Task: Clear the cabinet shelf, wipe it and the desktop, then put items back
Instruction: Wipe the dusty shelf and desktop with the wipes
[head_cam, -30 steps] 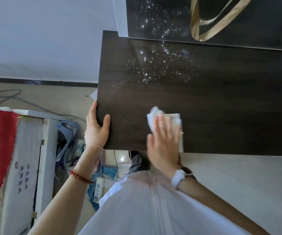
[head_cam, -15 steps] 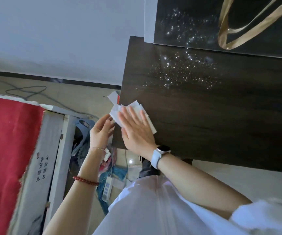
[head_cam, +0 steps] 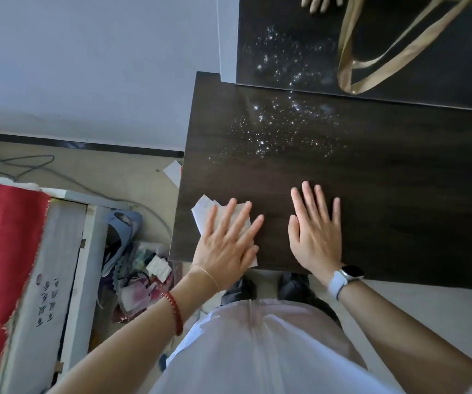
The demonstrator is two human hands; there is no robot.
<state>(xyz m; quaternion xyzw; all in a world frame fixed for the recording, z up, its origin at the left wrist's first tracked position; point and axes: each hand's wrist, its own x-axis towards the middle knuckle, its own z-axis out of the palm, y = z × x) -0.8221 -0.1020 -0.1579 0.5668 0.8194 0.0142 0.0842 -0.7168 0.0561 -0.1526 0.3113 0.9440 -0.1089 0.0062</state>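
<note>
The dark wood desktop (head_cam: 385, 200) fills the right half of the view. My left hand (head_cam: 226, 245) lies flat on a white wipe (head_cam: 202, 210) and presses it down at the desk's front left corner. My right hand (head_cam: 315, 234) rests flat on the bare wood beside it, fingers apart, holding nothing; a white watch sits on that wrist. Shiny specks (head_cam: 280, 129) are scattered over the desktop farther back.
A glossy black panel (head_cam: 280, 29) with a gold ribbon loop (head_cam: 371, 61) stands at the desk's back edge. Left of the desk, on the floor, are a red cloth (head_cam: 2, 251), a white board with writing (head_cam: 50, 280), mixed clutter (head_cam: 138, 265) and a cable (head_cam: 16, 163).
The wipe went from my right hand to my left at the desk's left edge. My right hand has moved right and now lies bare on the wood.
</note>
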